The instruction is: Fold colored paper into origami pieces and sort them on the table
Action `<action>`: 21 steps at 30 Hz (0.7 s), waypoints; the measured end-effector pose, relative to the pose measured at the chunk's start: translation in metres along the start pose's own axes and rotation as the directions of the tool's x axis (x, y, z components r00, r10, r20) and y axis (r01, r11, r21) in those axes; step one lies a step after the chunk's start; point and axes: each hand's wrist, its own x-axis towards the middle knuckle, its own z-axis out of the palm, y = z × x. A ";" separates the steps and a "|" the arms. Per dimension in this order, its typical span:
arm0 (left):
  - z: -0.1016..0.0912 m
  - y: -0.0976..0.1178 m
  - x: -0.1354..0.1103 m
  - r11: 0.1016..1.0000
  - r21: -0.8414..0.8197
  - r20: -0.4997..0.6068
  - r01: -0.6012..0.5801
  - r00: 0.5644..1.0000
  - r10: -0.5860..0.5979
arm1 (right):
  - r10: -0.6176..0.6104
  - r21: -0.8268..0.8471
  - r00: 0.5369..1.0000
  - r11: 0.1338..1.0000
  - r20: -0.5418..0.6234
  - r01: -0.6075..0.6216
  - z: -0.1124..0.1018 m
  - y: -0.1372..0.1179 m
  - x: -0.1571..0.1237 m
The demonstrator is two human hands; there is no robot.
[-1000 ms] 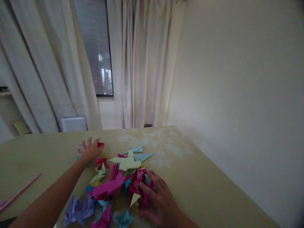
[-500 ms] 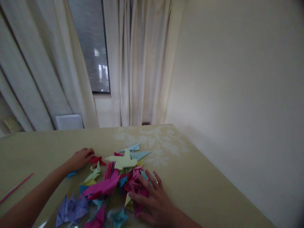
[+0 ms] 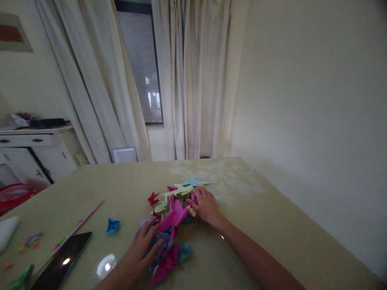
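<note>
Folded paper pieces in many colours lie heaped on the table, with a long magenta piece (image 3: 173,217) across the middle. My left hand (image 3: 142,245) rests against the near left side of the heap, fingers spread, over purple and blue folded paper. On the heap's right side lies my right hand (image 3: 204,205), fingers apart and bent over pink paper. A red folded piece (image 3: 153,198) sits at the far left of the heap, beside pale green pieces (image 3: 178,191). Light blue pointed paper (image 3: 195,182) lies at the back. Teal paper (image 3: 185,252) is at the near edge.
Left of my hands, a blue paper piece (image 3: 113,226) lies apart from the heap. A black phone-like slab (image 3: 62,262), a thin pink stick (image 3: 87,219), a clear round object (image 3: 105,266) and small colourful bits (image 3: 32,240) are on the table (image 3: 121,181).
My left hand has moved from the far left of the pile to its near left side. My right hand has shifted further back, and the pieces are gathered closer together. The view has turned left.
</note>
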 end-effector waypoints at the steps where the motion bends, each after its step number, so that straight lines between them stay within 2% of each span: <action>1: 0.007 0.013 -0.003 0.998 0.020 0.007 -0.053 0.999 0.053 | -0.025 0.006 0.999 1.000 0.020 0.025 0.000 -0.005 0.010; 3: 0.016 0.037 -0.004 0.983 0.061 0.022 -0.173 0.985 0.172 | -0.086 0.022 0.995 0.996 0.056 0.085 -0.003 -0.011 0.025; 5: 0.016 0.054 -0.001 0.965 0.109 0.006 -0.238 0.971 0.238 | -0.121 0.029 0.991 0.992 0.063 0.119 -0.012 -0.013 0.032; 8: -0.002 0.062 0.011 0.967 0.184 -0.084 -0.178 0.977 0.196 | -0.099 0.021 0.995 0.995 0.003 0.099 -0.033 -0.012 0.025; 11: -0.025 0.057 0.035 0.961 0.267 -0.122 -0.075 0.986 0.111 | -0.081 0.027 0.995 0.996 -0.063 0.082 -0.051 -0.016 -0.003; 12: -0.031 0.055 0.046 0.952 0.300 -0.099 -0.061 0.991 0.095 | -0.111 0.046 0.991 0.992 -0.070 0.115 -0.054 -0.020 -0.016; 14: -0.037 0.052 0.069 0.927 0.364 0.013 -0.087 0.996 0.089 | -0.246 0.091 0.968 0.964 -0.041 0.249 -0.054 -0.027 -0.041; 16: -0.036 0.053 0.091 0.906 0.400 0.131 -0.140 0.987 0.095 | -0.388 0.095 0.921 0.919 0.045 0.383 -0.050 -0.031 -0.063; 17: -0.034 0.054 0.099 0.899 0.408 0.170 -0.158 0.981 0.096 | -0.409 0.070 0.908 0.912 0.095 0.404 -0.047 -0.030 -0.071; 19: -0.029 0.054 0.111 0.897 0.410 0.198 -0.164 0.976 0.088 | -0.326 -0.013 0.934 0.944 0.146 0.331 -0.042 -0.021 -0.082; 21: -0.027 0.052 0.117 0.902 0.406 0.197 -0.146 0.978 0.069 | -0.193 -0.049 0.976 0.979 0.103 0.199 -0.040 -0.007 -0.086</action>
